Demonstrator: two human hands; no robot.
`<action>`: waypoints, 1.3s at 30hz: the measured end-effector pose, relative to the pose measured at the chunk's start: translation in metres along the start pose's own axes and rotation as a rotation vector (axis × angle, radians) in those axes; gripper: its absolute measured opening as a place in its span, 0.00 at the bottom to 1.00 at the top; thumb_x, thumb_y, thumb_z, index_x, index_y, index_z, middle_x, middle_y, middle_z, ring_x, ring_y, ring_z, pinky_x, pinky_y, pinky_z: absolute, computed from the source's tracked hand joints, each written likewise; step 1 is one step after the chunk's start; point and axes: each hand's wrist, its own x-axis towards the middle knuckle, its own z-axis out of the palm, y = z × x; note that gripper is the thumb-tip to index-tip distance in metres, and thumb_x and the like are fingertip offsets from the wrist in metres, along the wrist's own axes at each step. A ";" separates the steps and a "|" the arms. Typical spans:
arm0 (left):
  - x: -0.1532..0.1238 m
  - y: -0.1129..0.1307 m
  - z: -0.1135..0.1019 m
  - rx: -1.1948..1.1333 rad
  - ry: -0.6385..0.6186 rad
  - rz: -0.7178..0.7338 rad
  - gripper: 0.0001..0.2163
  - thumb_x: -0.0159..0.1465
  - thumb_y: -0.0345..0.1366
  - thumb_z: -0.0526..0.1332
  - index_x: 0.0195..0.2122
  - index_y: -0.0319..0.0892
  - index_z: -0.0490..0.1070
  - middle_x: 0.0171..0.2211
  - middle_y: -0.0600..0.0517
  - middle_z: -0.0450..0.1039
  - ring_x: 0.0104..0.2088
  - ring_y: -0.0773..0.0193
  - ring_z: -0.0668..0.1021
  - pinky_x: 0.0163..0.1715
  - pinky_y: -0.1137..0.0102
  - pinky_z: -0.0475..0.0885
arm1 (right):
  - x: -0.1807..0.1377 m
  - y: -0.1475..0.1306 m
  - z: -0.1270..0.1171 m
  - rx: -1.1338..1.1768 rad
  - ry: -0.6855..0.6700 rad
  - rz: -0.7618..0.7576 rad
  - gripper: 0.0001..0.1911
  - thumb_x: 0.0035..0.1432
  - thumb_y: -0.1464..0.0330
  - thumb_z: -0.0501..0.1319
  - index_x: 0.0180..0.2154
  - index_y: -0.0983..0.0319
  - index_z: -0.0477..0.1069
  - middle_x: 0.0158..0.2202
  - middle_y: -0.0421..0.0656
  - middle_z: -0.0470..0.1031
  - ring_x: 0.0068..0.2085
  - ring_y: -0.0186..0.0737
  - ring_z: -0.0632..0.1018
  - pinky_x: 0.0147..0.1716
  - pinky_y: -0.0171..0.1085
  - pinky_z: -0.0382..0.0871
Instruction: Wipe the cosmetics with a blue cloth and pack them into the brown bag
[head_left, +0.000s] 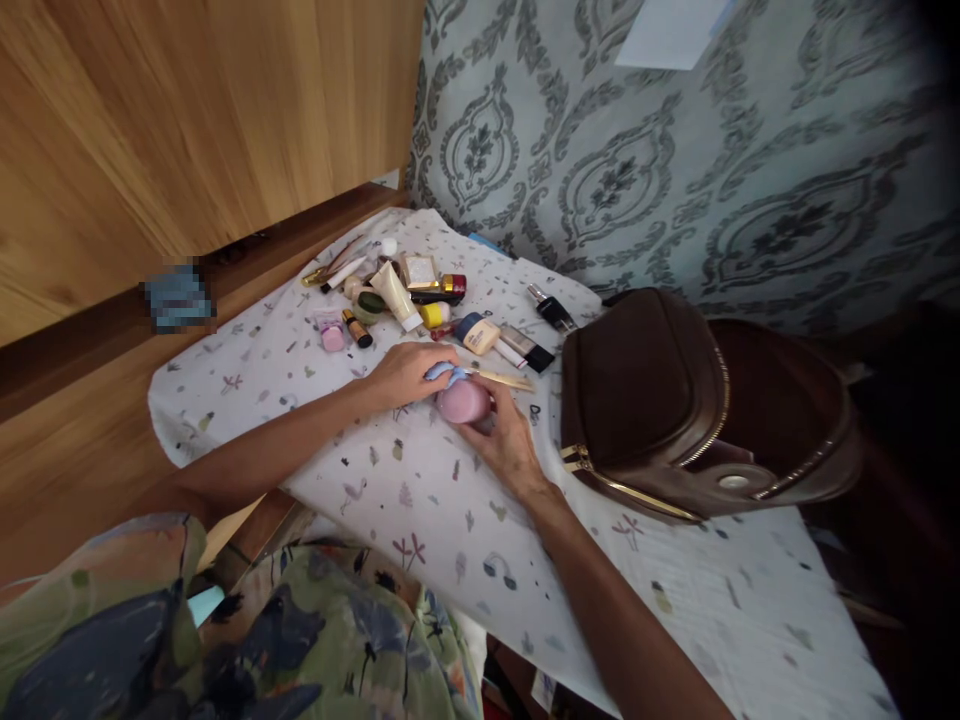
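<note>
My right hand point(508, 438) is wrapped round a small pink rounded jar point(463, 403), holding it low over the patterned cloth point(442, 500). My left hand point(415, 374) pinches a bit of light blue cloth point(448, 373) against the jar's upper side. A thin tan stick-like piece point(510, 380) shows just beyond the fingers; I cannot tell whether it is held or lies on the cloth. Close past my hands are a cream jar with a dark blue lid point(478, 333), a black-capped bottle point(529, 350) and a cream tube point(396, 296).
An open brown leather bag point(637, 400) with gold zips stands at the right. Several cosmetics lie at the back, among them a yellow-lidded jar point(433, 315) and a dark bottle point(551, 307). A wooden cabinet point(225, 120) borders the left, a patterned wall point(600, 150) the back.
</note>
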 end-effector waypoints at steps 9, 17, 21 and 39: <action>0.001 -0.002 -0.001 0.034 -0.059 0.008 0.06 0.63 0.33 0.60 0.39 0.43 0.76 0.35 0.53 0.80 0.34 0.62 0.79 0.36 0.70 0.69 | 0.003 -0.006 -0.005 -0.001 0.095 0.059 0.28 0.53 0.56 0.70 0.53 0.58 0.71 0.52 0.51 0.76 0.51 0.53 0.77 0.48 0.50 0.75; 0.000 -0.001 0.000 0.010 -0.137 0.046 0.06 0.63 0.33 0.58 0.37 0.43 0.75 0.33 0.52 0.80 0.33 0.63 0.78 0.35 0.72 0.67 | 0.002 -0.001 -0.002 0.128 0.172 0.178 0.31 0.48 0.55 0.72 0.50 0.59 0.66 0.49 0.50 0.75 0.49 0.52 0.77 0.49 0.51 0.73; 0.000 0.003 -0.002 -0.011 -0.188 0.059 0.07 0.64 0.34 0.58 0.36 0.42 0.75 0.32 0.53 0.79 0.32 0.64 0.77 0.34 0.72 0.66 | 0.003 -0.001 -0.003 0.165 0.216 0.187 0.30 0.47 0.57 0.72 0.48 0.60 0.66 0.47 0.48 0.74 0.47 0.50 0.77 0.47 0.50 0.73; 0.000 0.012 -0.002 -0.178 -0.053 0.033 0.04 0.65 0.35 0.59 0.37 0.42 0.73 0.32 0.53 0.78 0.33 0.64 0.78 0.36 0.71 0.70 | 0.002 0.007 -0.002 0.072 0.158 0.208 0.39 0.44 0.53 0.75 0.54 0.59 0.64 0.48 0.48 0.73 0.42 0.47 0.76 0.37 0.45 0.76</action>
